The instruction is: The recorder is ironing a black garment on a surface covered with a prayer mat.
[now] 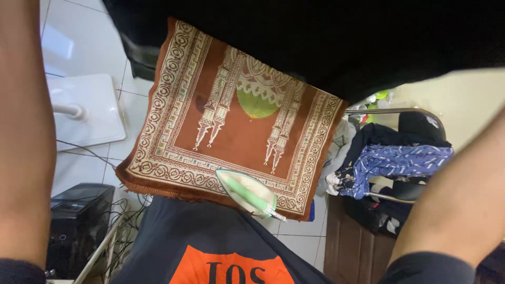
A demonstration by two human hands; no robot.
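Brown and cream woven fabric: a patterned rug (231, 121) with arches, columns and a green dome motif lay spread across the middle of the view, between our two forearms. Item two, a pale green and white iron (247, 193), rested on the rug's near border, its flat pointed face turned towards us and its tip aimed at our left arm (23, 131). Item three, a dark garment (194, 236) with an orange panel, lay just below the iron and under the rug's fringed edge. We recorded our left arm down the left margin and our right arm (457, 205) across the lower right corner; neither hand itself appeared, so we could not tell whether either was spread, closed or gripping anything. Both arms stood well apart from the iron, the right one somewhat nearer. Beyond the left arm: a white stand base (87, 110) on the tiled floor (89, 47), and a black box (79, 221) with cables. Beside the right arm: a heap of clothes (389, 163), blue-patterned and dark, over a chair.
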